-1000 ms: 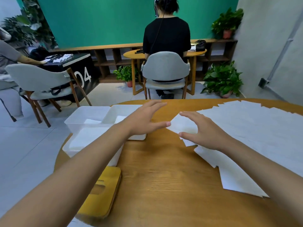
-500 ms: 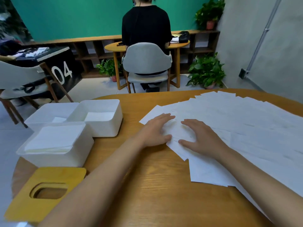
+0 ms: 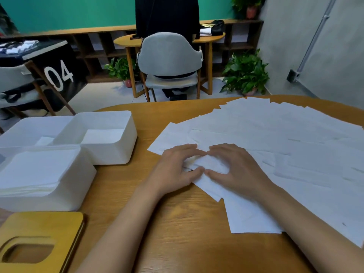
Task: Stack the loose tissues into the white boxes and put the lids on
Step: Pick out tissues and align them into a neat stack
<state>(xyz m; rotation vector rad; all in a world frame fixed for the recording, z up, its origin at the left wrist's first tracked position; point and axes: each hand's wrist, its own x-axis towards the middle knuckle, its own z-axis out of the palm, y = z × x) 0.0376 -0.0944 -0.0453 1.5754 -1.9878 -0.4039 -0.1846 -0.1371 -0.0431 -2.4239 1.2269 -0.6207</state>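
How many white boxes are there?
3. The nearest box, front left, is full of tissues; the second box sits behind it to the right; the third box is far left, partly cut off. Others may be hidden.

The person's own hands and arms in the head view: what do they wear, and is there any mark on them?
Both the left hand and the right hand are bare: no gloves, rings or watch show. The left forearm and the right forearm are also bare up to the picture's edge, with no sleeve, band or marking in view.
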